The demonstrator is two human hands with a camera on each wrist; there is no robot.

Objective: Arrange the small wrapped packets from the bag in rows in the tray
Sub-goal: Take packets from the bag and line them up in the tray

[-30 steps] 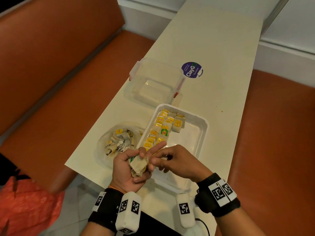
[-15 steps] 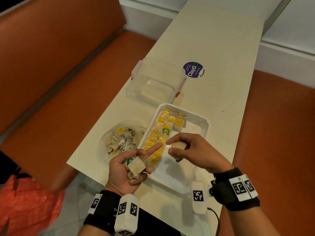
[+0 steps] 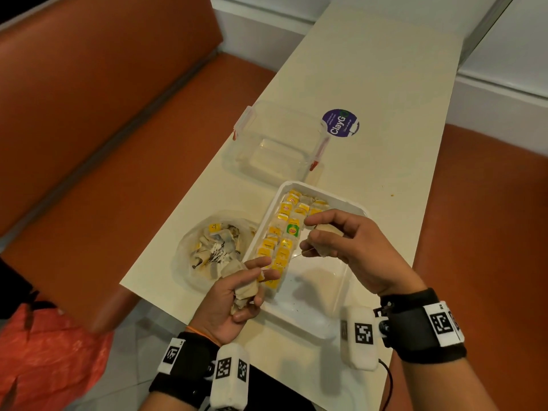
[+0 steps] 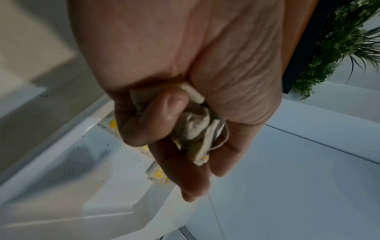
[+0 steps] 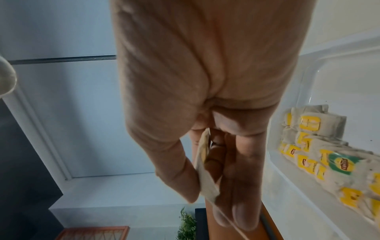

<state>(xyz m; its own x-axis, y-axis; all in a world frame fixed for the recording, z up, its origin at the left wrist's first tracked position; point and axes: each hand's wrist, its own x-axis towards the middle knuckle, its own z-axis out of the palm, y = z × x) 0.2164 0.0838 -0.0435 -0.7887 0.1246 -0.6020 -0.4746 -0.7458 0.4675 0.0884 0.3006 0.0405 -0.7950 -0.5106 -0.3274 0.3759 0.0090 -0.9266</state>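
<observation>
A white tray [image 3: 345, 310] lies on the table with tea packets [image 3: 283, 232] in rows along its left side, most with yellow labels and one green [image 3: 293, 229]. My left hand [image 3: 237, 287] hovers over the tray's near left corner and grips a bunch of packets [image 3: 246, 289]; the left wrist view shows those crumpled packets [image 4: 197, 128] in my curled fingers. Over the tray's middle, my right hand [image 3: 332, 238] pinches one packet [image 3: 323, 232], seen between thumb and fingers as the packet [image 5: 205, 175]. A thin string [image 3: 296, 256] runs between the hands.
A clear plastic bag [image 3: 213, 250] with more packets lies left of the tray. A clear lidded box [image 3: 278, 143] stands beyond it, near a purple sticker [image 3: 340, 123]. The right half of the tray [image 5: 320, 84] is bare. Orange benches flank the table.
My right hand has carried a single packet away from the left hand, up over the tray's middle. The left hand has stayed near the tray's corner with the bunch.
</observation>
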